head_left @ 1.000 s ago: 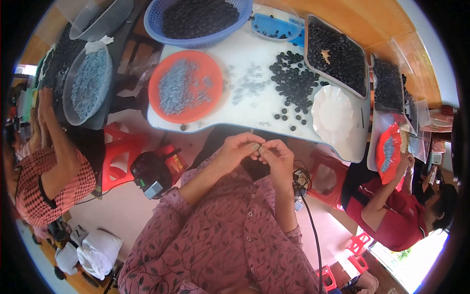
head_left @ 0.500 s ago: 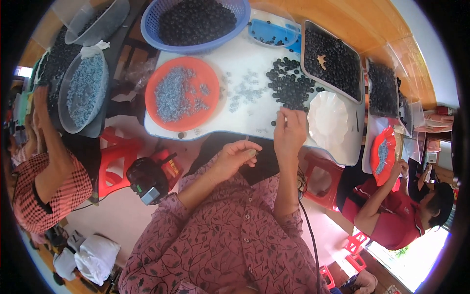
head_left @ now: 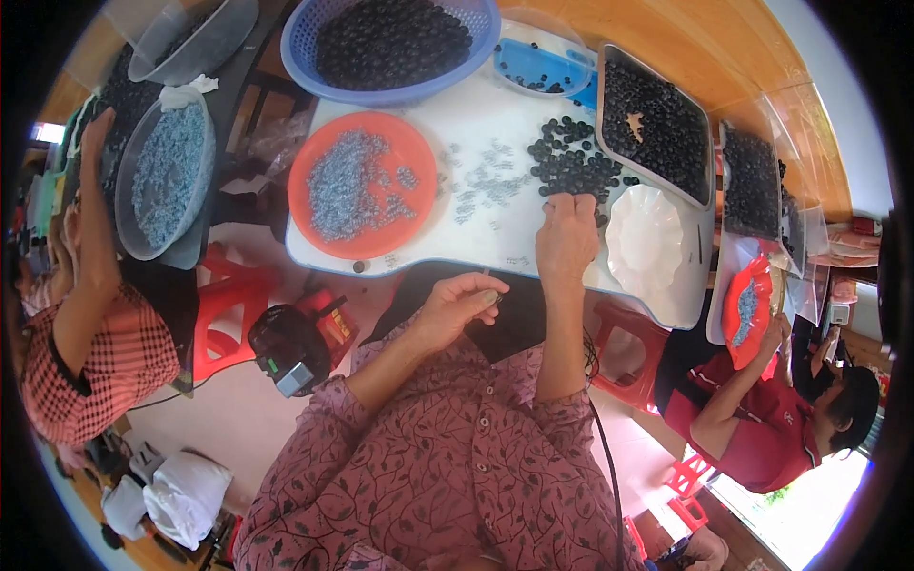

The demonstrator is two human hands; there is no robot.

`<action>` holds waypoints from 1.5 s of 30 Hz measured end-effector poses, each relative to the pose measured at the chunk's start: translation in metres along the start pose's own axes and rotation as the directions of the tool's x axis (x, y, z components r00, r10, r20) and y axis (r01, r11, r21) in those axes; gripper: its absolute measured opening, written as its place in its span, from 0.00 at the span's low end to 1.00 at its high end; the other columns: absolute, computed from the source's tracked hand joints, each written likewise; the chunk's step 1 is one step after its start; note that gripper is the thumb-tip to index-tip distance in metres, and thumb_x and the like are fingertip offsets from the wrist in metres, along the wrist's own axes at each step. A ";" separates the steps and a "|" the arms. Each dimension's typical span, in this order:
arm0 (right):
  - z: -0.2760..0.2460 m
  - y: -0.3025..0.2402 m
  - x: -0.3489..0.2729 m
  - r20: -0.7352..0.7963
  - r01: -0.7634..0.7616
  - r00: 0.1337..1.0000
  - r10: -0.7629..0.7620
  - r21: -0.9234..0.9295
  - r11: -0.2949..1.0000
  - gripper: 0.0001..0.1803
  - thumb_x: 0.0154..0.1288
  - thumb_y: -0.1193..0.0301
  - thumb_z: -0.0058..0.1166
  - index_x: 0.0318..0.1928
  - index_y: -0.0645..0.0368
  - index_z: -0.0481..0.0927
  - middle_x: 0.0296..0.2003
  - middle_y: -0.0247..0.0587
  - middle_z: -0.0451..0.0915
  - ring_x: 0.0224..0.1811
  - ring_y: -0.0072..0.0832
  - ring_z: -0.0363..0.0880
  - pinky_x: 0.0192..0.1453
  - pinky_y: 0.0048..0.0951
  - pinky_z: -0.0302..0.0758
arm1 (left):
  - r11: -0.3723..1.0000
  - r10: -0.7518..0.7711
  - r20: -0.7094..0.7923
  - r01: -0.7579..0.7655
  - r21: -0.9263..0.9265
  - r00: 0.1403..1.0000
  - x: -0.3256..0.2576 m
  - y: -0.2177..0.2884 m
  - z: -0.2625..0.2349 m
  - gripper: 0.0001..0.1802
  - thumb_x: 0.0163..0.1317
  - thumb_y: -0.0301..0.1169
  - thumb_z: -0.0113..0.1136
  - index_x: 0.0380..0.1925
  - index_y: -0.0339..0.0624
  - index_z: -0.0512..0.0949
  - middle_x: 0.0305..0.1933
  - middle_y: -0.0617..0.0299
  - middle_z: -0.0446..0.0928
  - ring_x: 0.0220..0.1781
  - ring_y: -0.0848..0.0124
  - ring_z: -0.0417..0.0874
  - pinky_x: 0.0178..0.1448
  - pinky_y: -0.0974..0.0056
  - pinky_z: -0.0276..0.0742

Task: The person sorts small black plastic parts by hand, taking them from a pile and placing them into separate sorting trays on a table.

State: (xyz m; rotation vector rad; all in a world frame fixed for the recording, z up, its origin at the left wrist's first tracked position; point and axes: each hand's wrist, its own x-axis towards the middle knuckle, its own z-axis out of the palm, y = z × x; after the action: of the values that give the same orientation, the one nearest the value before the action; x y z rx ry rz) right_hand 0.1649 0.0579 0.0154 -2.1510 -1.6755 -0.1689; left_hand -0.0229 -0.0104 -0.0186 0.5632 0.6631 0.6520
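Note:
Above my lap, just off the table's near edge, my left hand (head_left: 463,306) is closed, thumb and forefinger pinching a small dark piece mostly hidden by the fingertips. My right hand (head_left: 568,243) reaches over the table with its fingers bent down and together at the near edge of a loose spread of small black round pieces (head_left: 569,157). Whatever lies under those fingertips is hidden. Left of the spread, small clear-grey springlike pieces (head_left: 490,181) are scattered on the white tabletop (head_left: 457,238). An orange-red plate (head_left: 416,224) holds a heap of similar pieces.
A blue basket (head_left: 295,57) of black pieces stands at the back, beside a clear tub (head_left: 547,92). A metal tray (head_left: 657,186) and a white scalloped dish (head_left: 645,238) are on the right. Co-workers sit left (head_left: 105,343) and right (head_left: 752,419); red stools (head_left: 224,305) stand below.
My right hand has moved slightly forward, onto the near edge of the black pieces. My left hand keeps its pinch. The view has shifted a little, and the left co-worker's arm reaches farther out.

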 end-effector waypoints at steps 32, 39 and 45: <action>-0.068 -0.006 -0.093 0.333 -0.371 0.924 0.191 0.902 0.221 0.24 0.61 0.86 0.59 0.58 0.63 0.74 0.43 0.39 0.83 0.42 0.20 0.80 0.48 0.21 0.76 | 0.975 0.140 0.025 -0.134 -0.175 0.990 0.007 0.008 0.035 0.12 0.71 0.27 0.53 0.52 0.36 0.78 0.41 0.64 0.79 0.39 0.79 0.79 0.43 0.72 0.80; -0.069 -0.010 -0.098 0.279 -0.343 0.934 0.223 0.876 0.340 0.21 0.63 0.85 0.58 0.57 0.62 0.76 0.43 0.40 0.84 0.44 0.20 0.80 0.50 0.22 0.76 | 0.977 0.163 0.021 -0.158 -0.140 0.986 0.005 0.006 0.037 0.13 0.71 0.26 0.52 0.52 0.36 0.77 0.43 0.63 0.79 0.39 0.79 0.79 0.44 0.72 0.80; -0.068 -0.013 -0.100 0.246 -0.320 0.940 0.235 0.871 0.372 0.19 0.65 0.84 0.57 0.55 0.62 0.77 0.44 0.40 0.84 0.45 0.20 0.80 0.51 0.21 0.76 | 0.977 0.169 0.009 -0.166 -0.134 0.986 0.004 0.004 0.038 0.13 0.71 0.27 0.53 0.52 0.35 0.77 0.42 0.63 0.79 0.39 0.79 0.79 0.44 0.72 0.80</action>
State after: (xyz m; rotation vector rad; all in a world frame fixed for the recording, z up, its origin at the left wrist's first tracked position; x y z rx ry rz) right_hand 0.1359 -0.0560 0.0465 -1.4857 -0.9585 0.7899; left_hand 0.0046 -0.0149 0.0074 0.5048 0.5519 0.8408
